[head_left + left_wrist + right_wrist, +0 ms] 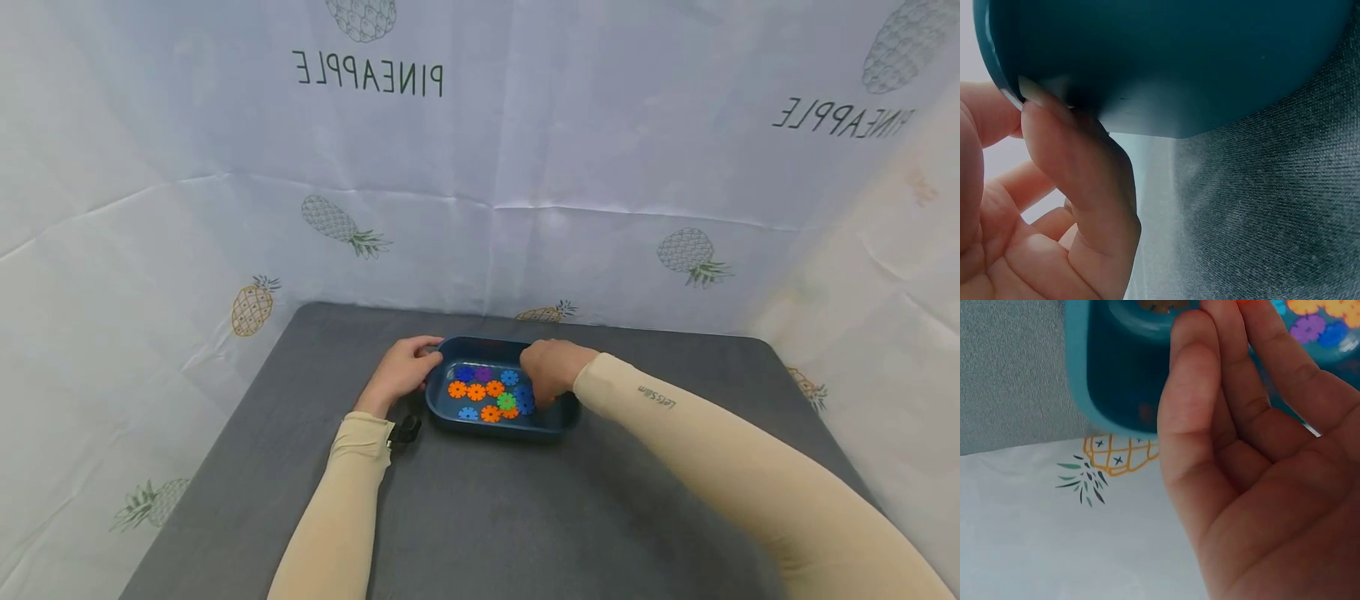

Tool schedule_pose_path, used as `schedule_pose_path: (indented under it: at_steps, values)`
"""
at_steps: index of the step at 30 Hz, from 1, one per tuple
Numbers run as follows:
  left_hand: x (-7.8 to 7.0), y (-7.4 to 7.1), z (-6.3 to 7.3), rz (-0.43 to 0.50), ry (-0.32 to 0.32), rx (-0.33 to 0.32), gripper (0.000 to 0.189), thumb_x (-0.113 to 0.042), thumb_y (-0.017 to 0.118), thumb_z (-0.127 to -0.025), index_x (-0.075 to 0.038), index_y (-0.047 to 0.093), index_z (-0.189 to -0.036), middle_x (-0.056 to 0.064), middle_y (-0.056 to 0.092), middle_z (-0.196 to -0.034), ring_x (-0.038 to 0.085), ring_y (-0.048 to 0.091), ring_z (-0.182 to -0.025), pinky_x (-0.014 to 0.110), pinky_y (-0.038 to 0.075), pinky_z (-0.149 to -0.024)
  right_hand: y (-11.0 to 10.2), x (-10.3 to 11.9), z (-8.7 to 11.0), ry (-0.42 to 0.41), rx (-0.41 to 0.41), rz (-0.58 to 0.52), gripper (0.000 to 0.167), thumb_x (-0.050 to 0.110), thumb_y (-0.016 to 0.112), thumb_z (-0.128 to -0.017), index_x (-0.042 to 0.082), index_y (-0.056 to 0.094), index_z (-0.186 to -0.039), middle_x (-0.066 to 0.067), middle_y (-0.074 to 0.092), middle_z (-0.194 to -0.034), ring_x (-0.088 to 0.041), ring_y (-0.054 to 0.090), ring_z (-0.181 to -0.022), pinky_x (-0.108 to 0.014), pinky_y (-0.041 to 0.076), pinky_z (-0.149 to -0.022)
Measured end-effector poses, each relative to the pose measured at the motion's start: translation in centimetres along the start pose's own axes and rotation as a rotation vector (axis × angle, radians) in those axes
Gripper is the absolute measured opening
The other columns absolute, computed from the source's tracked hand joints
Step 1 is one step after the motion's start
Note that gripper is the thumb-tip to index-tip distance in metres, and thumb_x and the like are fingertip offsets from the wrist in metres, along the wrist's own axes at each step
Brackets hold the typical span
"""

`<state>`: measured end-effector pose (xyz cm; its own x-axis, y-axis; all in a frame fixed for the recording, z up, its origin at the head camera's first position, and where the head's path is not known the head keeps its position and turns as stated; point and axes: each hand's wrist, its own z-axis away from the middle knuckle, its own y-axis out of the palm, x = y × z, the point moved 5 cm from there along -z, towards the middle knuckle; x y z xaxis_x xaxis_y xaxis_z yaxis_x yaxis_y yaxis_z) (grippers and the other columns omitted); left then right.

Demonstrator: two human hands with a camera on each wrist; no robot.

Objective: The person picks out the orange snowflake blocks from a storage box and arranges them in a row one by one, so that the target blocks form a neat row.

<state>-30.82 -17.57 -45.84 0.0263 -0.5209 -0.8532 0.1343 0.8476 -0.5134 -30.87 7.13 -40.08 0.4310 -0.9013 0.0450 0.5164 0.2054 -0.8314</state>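
Note:
A dark blue rectangular tray [480, 430] with rounded corners stands on the grey table. Several notched plastic discs lie in it, among them orange discs [476, 392], a green disc [507, 401], a purple disc [483, 373] and blue discs [509, 377]. At the tray's left end my left hand [405, 367] pinches the rim, shown close up in the left wrist view. My right hand [553, 368] reaches down into the tray's right part. Its fingertips are partly hidden, with an orange disc [1249, 302] close to them; whether they hold it is unclear.
The grey table [480, 517] extends in front of the tray and to both sides. Behind and beside it hangs a white cloth [480, 150] with pineapple prints. A black strap-on device [406, 429] sits at my left wrist.

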Motion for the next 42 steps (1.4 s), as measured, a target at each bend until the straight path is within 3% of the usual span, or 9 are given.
schedule_pose_path:
  at_steps: [7, 11, 16, 30, 36, 42]
  values:
    - [0.5, -0.3, 0.4, 0.023, -0.018, -0.01, 0.044, -0.025, 0.064, -0.107, -0.014, 0.066, -0.149, 0.015, 0.069, -0.097, 0.019, 0.059, -0.06, 0.034, 0.056, -0.062, -1.2, -0.1, 0.7, -0.039, -0.042, -0.022, 0.011, 0.018, 0.085, -0.092, 0.014, 0.076, -0.098, 0.0, 0.071, -0.091, -0.017, 0.06, -0.074, -0.032, 0.054, -0.067]
    - [0.7, -0.4, 0.5, 0.027, -0.021, -0.014, 0.044, -0.025, 0.063, -0.107, -0.014, 0.065, -0.15, 0.012, 0.069, -0.095, 0.02, 0.059, -0.061, 0.036, 0.057, -0.063, -1.8, -0.3, 1.0, -0.062, -0.07, -0.045, 0.018, 0.018, 0.085, -0.093, 0.01, 0.08, -0.109, 0.001, 0.075, -0.098, -0.017, 0.066, -0.082, -0.033, 0.061, -0.076]
    - [1.0, -0.5, 0.5, 0.025, -0.027, -0.018, 0.044, -0.025, 0.063, -0.107, -0.013, 0.065, -0.149, 0.011, 0.069, -0.096, 0.02, 0.059, -0.061, 0.038, 0.058, -0.064, -2.0, -0.4, 1.0, -0.067, -0.079, -0.057, 0.022, 0.019, 0.084, -0.095, 0.008, 0.079, -0.113, 0.0, 0.076, -0.102, -0.017, 0.067, -0.085, -0.035, 0.063, -0.08]
    - [1.1, -0.2, 0.1, 0.023, -0.029, -0.005, 0.045, -0.027, 0.064, -0.107, -0.015, 0.065, -0.15, 0.013, 0.073, -0.099, 0.019, 0.06, -0.061, 0.038, 0.058, -0.065, -0.1, 1.1, -0.6, -0.155, -0.062, -0.006, 0.015, 0.016, 0.083, -0.096, 0.009, 0.081, -0.11, 0.001, 0.076, -0.098, -0.015, 0.068, -0.085, -0.035, 0.064, -0.083]
    - [0.7, -0.1, 0.1, 0.023, -0.026, 0.006, 0.045, -0.028, 0.063, -0.107, -0.016, 0.065, -0.15, 0.011, 0.075, -0.105, 0.02, 0.062, -0.062, 0.039, 0.06, -0.066, 0.7, 1.9, -1.6, -0.188, -0.082, 0.018, 0.004, 0.016, 0.081, -0.098, 0.012, 0.079, -0.099, 0.002, 0.072, -0.088, -0.015, 0.064, -0.075, -0.035, 0.061, -0.077]
    - [0.3, 0.1, 0.0, 0.035, -0.016, 0.017, 0.045, -0.027, 0.062, -0.108, -0.016, 0.064, -0.151, 0.011, 0.074, -0.101, 0.021, 0.061, -0.061, 0.038, 0.058, -0.064, 1.1, 2.5, -2.1, -0.203, -0.094, -0.011, 0.015, 0.016, 0.077, -0.101, 0.012, 0.076, -0.116, 0.0, 0.075, -0.105, -0.016, 0.067, -0.087, -0.039, 0.063, -0.089]
